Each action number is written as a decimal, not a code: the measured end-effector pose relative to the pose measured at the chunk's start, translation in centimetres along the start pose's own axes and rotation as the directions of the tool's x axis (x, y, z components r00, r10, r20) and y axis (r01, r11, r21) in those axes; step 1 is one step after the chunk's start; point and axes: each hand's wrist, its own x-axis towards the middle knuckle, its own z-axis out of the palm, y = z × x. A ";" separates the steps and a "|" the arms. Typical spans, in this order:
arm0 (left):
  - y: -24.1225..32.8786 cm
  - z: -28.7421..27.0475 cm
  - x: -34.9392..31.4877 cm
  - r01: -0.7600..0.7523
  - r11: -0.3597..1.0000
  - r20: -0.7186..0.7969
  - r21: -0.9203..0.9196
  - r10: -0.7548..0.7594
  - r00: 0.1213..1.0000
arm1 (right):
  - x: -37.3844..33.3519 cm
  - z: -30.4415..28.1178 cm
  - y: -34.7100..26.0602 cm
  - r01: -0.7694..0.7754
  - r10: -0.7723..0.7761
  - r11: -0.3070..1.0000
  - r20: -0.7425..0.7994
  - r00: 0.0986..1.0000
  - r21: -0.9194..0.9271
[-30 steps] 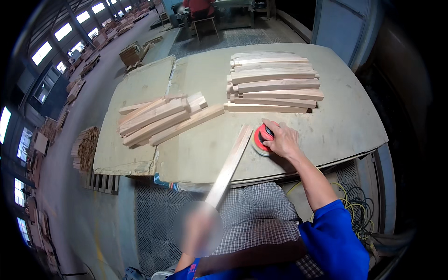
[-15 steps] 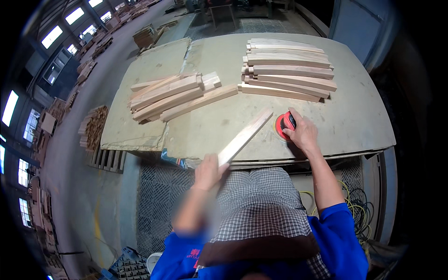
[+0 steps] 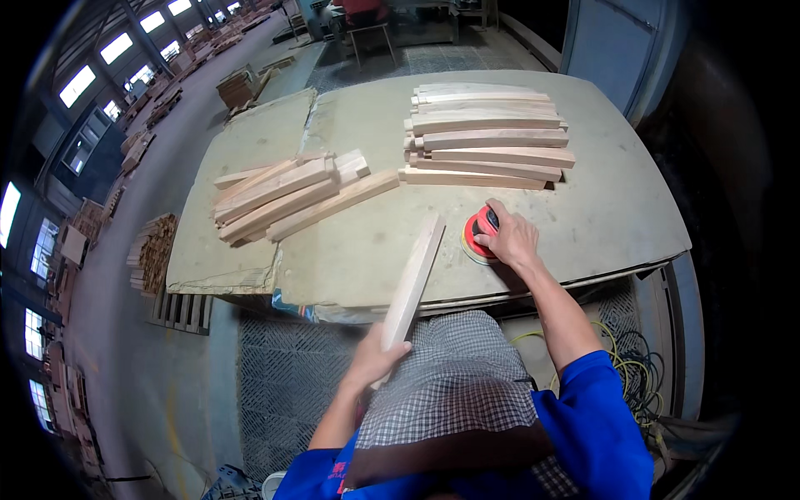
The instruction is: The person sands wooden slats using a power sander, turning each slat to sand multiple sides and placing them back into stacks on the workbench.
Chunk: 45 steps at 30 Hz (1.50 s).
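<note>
A: What is lying nearest?
B: A checked apron (image 3: 450, 392) is covering the person's lap; beside it, the left hand (image 3: 372, 357) is gripping the near end of a pale wooden strip (image 3: 417, 271), closing around it; the strip is slanting up and away, its far end sitting over the table (image 3: 600, 217).
A: And the other hand?
B: The right hand (image 3: 515, 239) is curling over a round red sander (image 3: 483, 223), wrapping its top; the sander is sitting just right of the strip's far end, apart from it; yellow and dark hoses (image 3: 640, 367) are lying coiled beyond that arm, lower right.
A: Is anything standing in the way?
B: Two piles are occupying the tabletop beyond; a loose bundle of strips (image 3: 279, 196) is lying at left, some pieces crossing; a neater stack of strips (image 3: 492, 137) is lying behind the sander; the bundle's nearest piece is reaching almost to the stack's left corner.
A: Farther off?
B: Left of the table, a pile of cut wood (image 3: 152, 250) is standing by a slatted pallet (image 3: 182, 312); ahead, a person in red (image 3: 360, 10) is showing beside a stool (image 3: 372, 40), partly cut off; a blue-grey panel (image 3: 612, 50) is rising at right.
</note>
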 end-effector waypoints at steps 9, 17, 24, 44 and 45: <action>0.3 0.4 -0.1 0.089 0.973 -0.044 0.213 -0.082 0.996 | 1.5 -2.2 -7.2 0.283 -0.292 0.954 0.088 0.952 0.098; 1.5 -0.8 -0.2 0.157 0.987 0.068 0.037 -0.159 0.985 | 3.4 -1.8 -9.2 0.411 -0.407 0.912 0.174 0.897 0.014; -2.8 -1.5 2.0 0.197 0.926 0.259 -0.322 -0.114 0.959 | 0.8 0.8 -5.7 0.398 -0.408 0.874 -0.027 0.913 0.278; -2.5 -1.5 2.1 0.047 0.994 0.125 -0.103 -0.034 0.992 | -4.3 -1.4 -11.0 0.531 -0.551 0.833 0.141 0.823 0.157; -2.5 -1.5 2.2 0.065 0.983 0.157 -0.173 -0.037 0.987 | -4.8 -1.3 -10.4 0.526 -0.552 0.829 0.121 0.825 0.189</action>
